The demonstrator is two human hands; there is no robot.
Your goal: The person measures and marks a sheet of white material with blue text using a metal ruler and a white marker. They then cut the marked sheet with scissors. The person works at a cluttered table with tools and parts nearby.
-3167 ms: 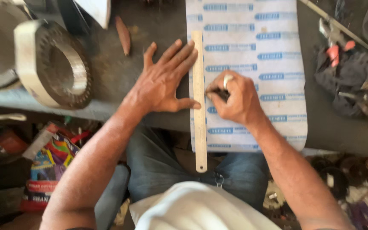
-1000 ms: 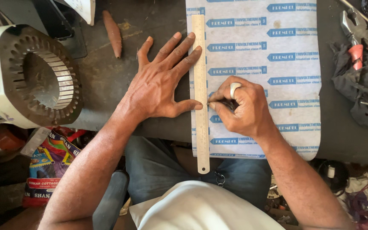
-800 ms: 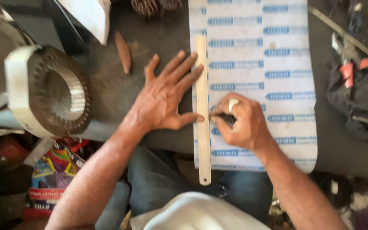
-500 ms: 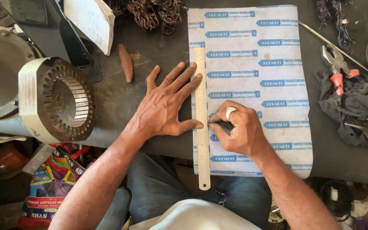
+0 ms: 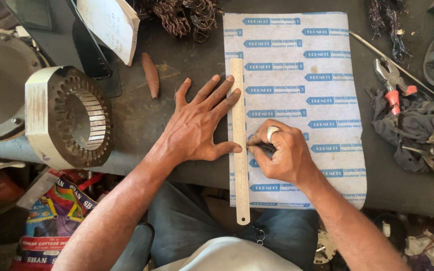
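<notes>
A pale sheet printed with blue labels [image 5: 302, 65] lies on the dark workbench [image 5: 136, 115]. A long metal ruler [image 5: 238, 150] runs along the sheet's left edge and overhangs the bench toward me. My left hand [image 5: 197, 123] lies flat with spread fingers, pressing the ruler down. My right hand [image 5: 280, 153], with a ring on one finger, grips a small dark marking tool [image 5: 264, 146] whose tip touches the sheet right beside the ruler's edge.
A slotted motor stator [image 5: 71, 118] stands at the left. A brown tapered stick [image 5: 150, 74] lies behind my left hand. Tangled copper wire [image 5: 184, 15] and a notepad [image 5: 109, 25] sit at the back. Red-handled pliers [image 5: 392, 83] and a dark rag [image 5: 418, 125] lie right.
The view has shifted back, showing more of the bench's far side. Both hands keep their hold; my right hand stays at about the same place along the ruler.
</notes>
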